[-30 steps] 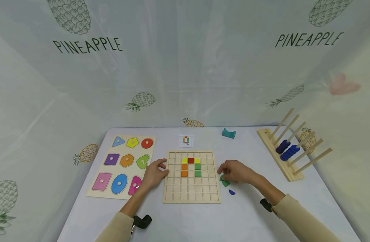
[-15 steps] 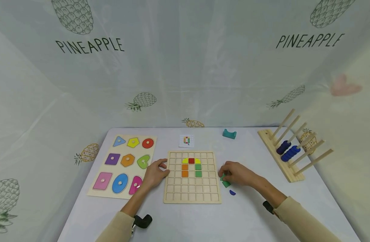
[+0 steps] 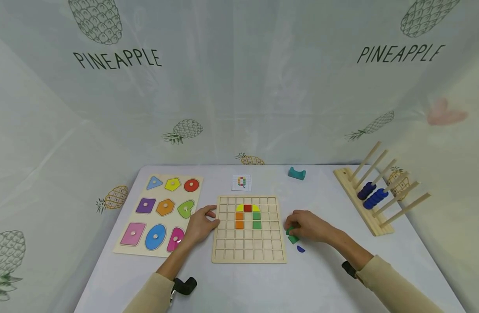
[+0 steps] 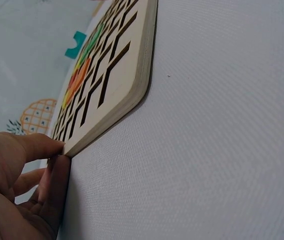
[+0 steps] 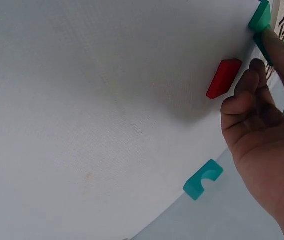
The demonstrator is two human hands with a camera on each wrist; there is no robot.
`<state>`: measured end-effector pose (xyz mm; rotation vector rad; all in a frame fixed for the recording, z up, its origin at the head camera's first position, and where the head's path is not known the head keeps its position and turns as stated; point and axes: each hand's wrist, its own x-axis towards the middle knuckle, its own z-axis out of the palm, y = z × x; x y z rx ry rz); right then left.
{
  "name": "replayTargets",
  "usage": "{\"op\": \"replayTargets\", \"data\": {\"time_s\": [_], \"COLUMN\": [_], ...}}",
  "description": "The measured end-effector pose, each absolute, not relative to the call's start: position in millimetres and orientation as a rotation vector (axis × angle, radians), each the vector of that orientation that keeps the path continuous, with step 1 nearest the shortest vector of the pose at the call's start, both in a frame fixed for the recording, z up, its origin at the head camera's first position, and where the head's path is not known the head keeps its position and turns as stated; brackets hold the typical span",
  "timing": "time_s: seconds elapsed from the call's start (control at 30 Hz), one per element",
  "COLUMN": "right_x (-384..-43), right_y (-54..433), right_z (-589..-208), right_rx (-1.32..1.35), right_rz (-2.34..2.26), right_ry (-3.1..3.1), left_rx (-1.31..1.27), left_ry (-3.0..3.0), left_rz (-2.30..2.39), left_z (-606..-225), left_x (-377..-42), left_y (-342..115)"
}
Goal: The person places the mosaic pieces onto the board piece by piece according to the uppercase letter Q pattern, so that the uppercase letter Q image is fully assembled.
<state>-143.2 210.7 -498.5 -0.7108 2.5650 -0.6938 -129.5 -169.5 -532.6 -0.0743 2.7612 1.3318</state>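
Note:
A wooden grid board (image 3: 248, 255) lies on the table with yellow, red, orange and green tiles in some of its squares. My left hand (image 3: 200, 224) rests at the board's left edge, thumb and fingertips touching its rim. In the left wrist view, the left hand (image 4: 17, 180) meets the board's edge (image 4: 114, 112) near the tabletop. Right of the board, my right hand (image 3: 307, 225) pinches a green tile (image 3: 289, 230); another green tile (image 3: 293, 239) lies against it. In the right wrist view, the thumb covers part of the green tile (image 5: 264, 49).
A blue half-round tile (image 3: 301, 249) and a red tile (image 5: 224, 78) lie near my right hand. A pattern card (image 3: 241, 182) and teal arched block (image 3: 297, 173) stand behind. A shape puzzle (image 3: 145, 217) is left, a pegged bead rack (image 3: 364, 204) right.
My right hand has shifted slightly away from the board, to the right and toward me, with the green tile under its fingers. The left hand stays at the board's edge.

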Motion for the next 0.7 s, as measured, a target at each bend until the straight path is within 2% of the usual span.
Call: {"op": "replayTargets", "data": {"time_s": [0.27, 0.7], "right_x": [-143, -143], "right_y": [212, 208], "right_z": [-494, -487], "right_rx": [-0.789, -0.768], "right_rz": [-0.807, -0.914], "right_ry": [2.489, 2.482], "left_rx": [-0.085, -0.079], "left_ry": [2.755, 2.762], "left_rz": [1.338, 1.317], "left_z": [-531, -534], "left_x": [-130, -130], "left_y": [-170, -170]}}
